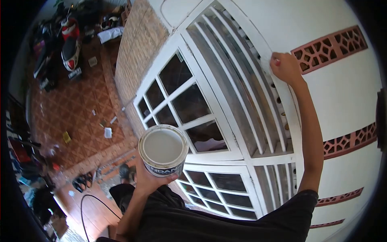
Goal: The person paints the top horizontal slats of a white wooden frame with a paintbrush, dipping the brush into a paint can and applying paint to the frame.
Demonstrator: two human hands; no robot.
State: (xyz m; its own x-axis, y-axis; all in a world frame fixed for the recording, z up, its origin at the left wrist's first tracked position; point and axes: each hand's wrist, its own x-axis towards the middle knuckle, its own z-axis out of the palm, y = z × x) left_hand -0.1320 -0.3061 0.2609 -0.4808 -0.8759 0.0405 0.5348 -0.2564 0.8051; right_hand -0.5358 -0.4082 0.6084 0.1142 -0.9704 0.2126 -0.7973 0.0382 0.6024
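My left hand (151, 181) is wrapped round a round paint can (163, 171) from below and the side. The can is open at the top and holds pale, off-white paint (163, 146); its rim is smeared. My right arm reaches up, and my right hand (287, 68) is closed at the white upper window frame (264, 50). A small red bit shows between its fingers; the rest of what it grips cannot be made out against the white. White bars (242, 76) run across the vent opening beside that hand. Below them are white-framed glass panes (189, 103).
Reddish pierced vent blocks (330, 48) are set in the white wall to the right. Far below on the left lies a tiled floor (80, 117) with a parked motorbike (71, 52), a yellow item (66, 137), a white container (108, 132) and sandals (82, 182). A dark cable (82, 205) curves nearby.
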